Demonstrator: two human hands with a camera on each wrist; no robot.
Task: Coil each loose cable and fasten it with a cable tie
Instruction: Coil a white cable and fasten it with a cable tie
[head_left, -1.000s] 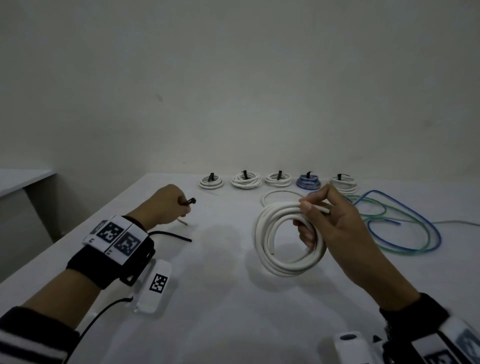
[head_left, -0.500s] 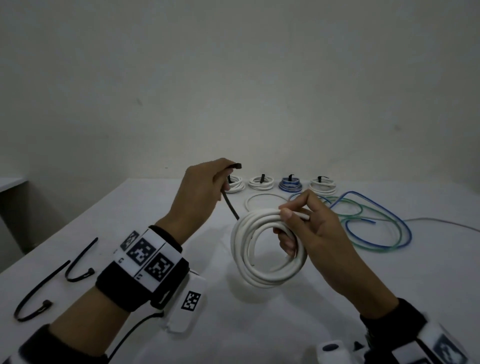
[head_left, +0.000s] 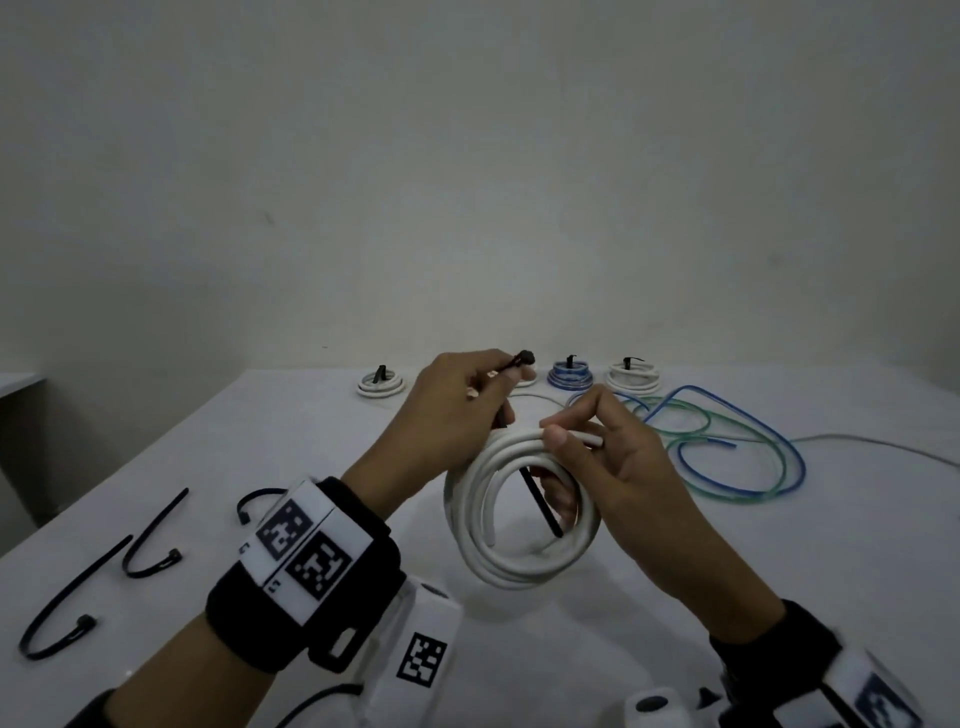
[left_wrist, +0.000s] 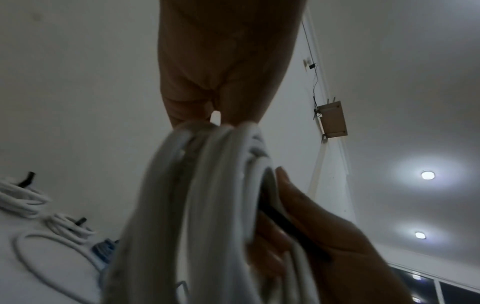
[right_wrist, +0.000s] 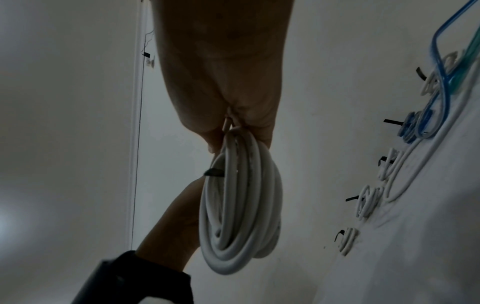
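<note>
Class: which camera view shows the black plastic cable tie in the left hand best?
The head view: the black plastic cable tie runs from the left hand through the white coil. The left wrist view blurs it; the right wrist view shows only its tip.

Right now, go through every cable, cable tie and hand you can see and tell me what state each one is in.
White cable coil: coiled, held off the table, not yet fastened.
Black cable tie: tail poked through the coil, unlocked.
Left hand: pinches the tie's head end.
Right hand: grips the coil's top.
Tied coils: fastened, along the back.
Blue and green cables: loose.
Spare ties: unused.
</note>
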